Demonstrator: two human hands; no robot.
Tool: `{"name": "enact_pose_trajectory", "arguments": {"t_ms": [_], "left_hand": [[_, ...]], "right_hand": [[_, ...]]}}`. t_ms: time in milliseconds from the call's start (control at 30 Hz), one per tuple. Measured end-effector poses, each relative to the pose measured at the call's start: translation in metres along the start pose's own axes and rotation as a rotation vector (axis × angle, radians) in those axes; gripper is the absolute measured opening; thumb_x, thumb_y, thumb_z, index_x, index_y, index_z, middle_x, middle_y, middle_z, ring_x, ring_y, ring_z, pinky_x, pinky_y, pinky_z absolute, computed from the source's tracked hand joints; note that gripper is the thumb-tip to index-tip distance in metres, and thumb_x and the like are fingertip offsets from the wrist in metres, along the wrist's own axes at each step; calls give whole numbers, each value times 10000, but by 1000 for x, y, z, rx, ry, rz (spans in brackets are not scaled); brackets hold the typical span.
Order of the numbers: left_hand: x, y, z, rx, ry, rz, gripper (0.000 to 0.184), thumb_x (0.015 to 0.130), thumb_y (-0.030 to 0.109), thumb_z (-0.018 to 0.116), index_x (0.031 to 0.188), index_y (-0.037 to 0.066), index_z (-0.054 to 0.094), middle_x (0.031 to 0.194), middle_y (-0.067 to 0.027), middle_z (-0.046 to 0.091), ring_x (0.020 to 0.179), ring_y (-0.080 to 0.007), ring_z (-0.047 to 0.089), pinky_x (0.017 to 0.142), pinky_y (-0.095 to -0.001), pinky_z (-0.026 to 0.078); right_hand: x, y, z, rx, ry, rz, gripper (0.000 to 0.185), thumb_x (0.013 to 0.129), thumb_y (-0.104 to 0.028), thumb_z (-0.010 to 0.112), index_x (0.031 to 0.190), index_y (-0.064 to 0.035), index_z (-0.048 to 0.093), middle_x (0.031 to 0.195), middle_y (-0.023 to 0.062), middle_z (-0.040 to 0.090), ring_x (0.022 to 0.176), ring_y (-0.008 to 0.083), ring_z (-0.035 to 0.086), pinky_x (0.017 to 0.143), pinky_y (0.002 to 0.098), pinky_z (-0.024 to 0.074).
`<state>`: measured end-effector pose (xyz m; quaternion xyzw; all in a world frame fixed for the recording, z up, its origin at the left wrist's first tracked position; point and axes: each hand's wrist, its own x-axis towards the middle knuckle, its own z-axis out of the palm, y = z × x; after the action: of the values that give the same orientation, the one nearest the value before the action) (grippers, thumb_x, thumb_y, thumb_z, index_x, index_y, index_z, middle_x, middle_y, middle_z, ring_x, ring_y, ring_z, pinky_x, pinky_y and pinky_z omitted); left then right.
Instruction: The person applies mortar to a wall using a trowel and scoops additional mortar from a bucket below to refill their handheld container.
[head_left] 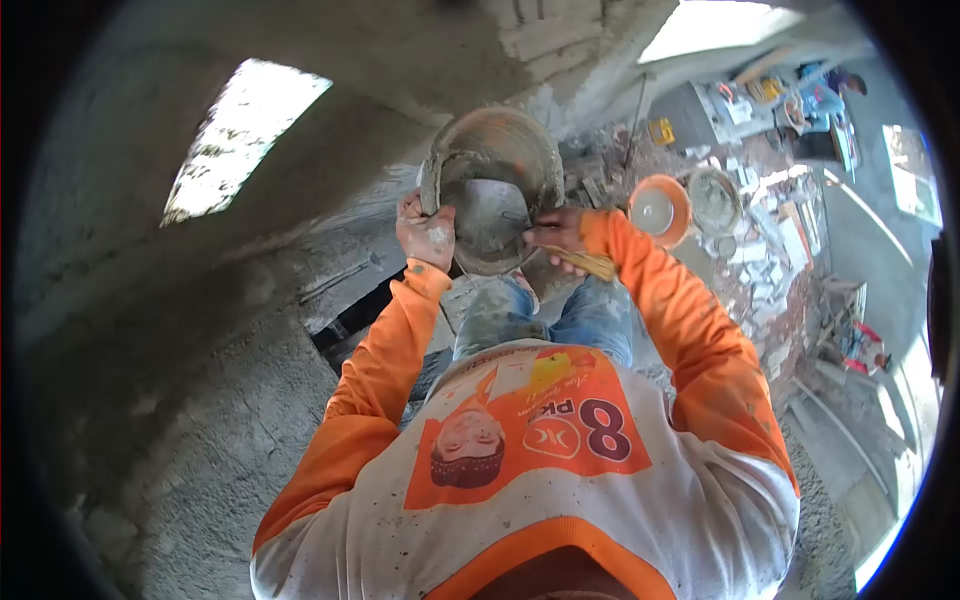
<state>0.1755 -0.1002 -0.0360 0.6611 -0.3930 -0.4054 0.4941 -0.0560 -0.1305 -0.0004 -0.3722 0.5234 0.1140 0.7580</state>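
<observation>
A mortar-caked bucket (505,135) is held up in front of me, its mouth toward the camera. My left hand (427,232) is closed on its left rim, with grey mortar on the skin. My right hand (560,232), at the right side of the bucket, closes around the wooden handle of a trowel (585,262). What looks like the trowel's flat grey blade reaches into the bucket, partly blending with the wet mortar there. The fingers' undersides are partly hidden. Below the bucket show my jeans (590,315).
An orange tub (660,210) with grey liquid stands at the right, beside a mortar-crusted basin (714,202). Broken rubble (770,280) covers the floor there. A rough plastered wall (350,130) rises on the left. Two people (825,110) (865,348) are farther off to the right.
</observation>
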Motion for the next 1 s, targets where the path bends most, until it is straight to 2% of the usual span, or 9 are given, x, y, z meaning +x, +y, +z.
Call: {"name": "enact_pose_trajectory", "arguments": {"t_ms": [200,300,400,567,700,767,933,967,1000], "left_hand": [[-35,57,-56,235,32,288,177,570,15,569,738,19,624,911,-60,540,920,-198,459,827,-281,350],[-40,68,-72,336,75,258,194,567,19,559,750,5,618,915,-69,546,916,-201,468,810,-278,365],[-43,73,-83,355,106,233,206,570,35,556,764,7,618,907,-82,552,906,-210,473,799,-276,374],[-51,79,-63,427,106,283,221,569,56,564,779,28,628,909,-109,555,896,-238,486,798,-294,387],[-48,102,-68,441,164,271,222,577,61,568,787,29,633,906,-101,564,900,-235,490,794,-291,389],[-42,85,-84,205,166,158,216,580,43,562,783,15,631,892,-93,574,881,-204,497,781,-282,391],[-48,84,-72,-69,207,-114,155,611,35,530,733,-12,613,680,-21,565,612,-135,501,559,-290,393],[-43,56,-83,-278,100,-114,124,632,36,511,702,20,612,594,9,541,521,-108,451,477,-281,351],[-48,47,-82,116,279,77,109,646,100,548,706,31,609,602,-14,545,514,-101,436,477,-273,351]], "right_hand": [[71,25,18,148,-163,-85,366,798,-351,533,1024,-65,507,586,33,488,464,155,499,406,323,446],[-10,-24,85,-51,-135,-83,363,794,-373,529,1028,-99,488,603,20,454,428,109,441,365,264,395],[-8,-14,59,-2,-93,-129,389,793,-399,525,1038,-99,485,604,24,455,432,116,449,366,278,396],[33,4,48,-307,32,-239,379,801,-404,519,1039,-110,492,614,47,487,504,148,506,426,310,434],[10,15,47,169,-456,-22,384,763,-424,549,997,-121,515,666,57,508,500,121,490,411,273,431],[-42,2,38,-28,-341,-128,317,772,-414,538,924,-136,539,635,34,498,490,117,486,397,263,421],[-40,1,23,120,-389,-210,307,816,-420,471,928,-136,512,598,22,477,447,117,466,367,269,402],[-31,6,24,187,-430,-213,324,839,-423,431,960,-129,496,596,25,483,446,122,475,374,273,408],[-29,5,22,253,-468,-223,342,863,-426,391,992,-122,480,594,28,489,444,127,483,382,276,415]]}}
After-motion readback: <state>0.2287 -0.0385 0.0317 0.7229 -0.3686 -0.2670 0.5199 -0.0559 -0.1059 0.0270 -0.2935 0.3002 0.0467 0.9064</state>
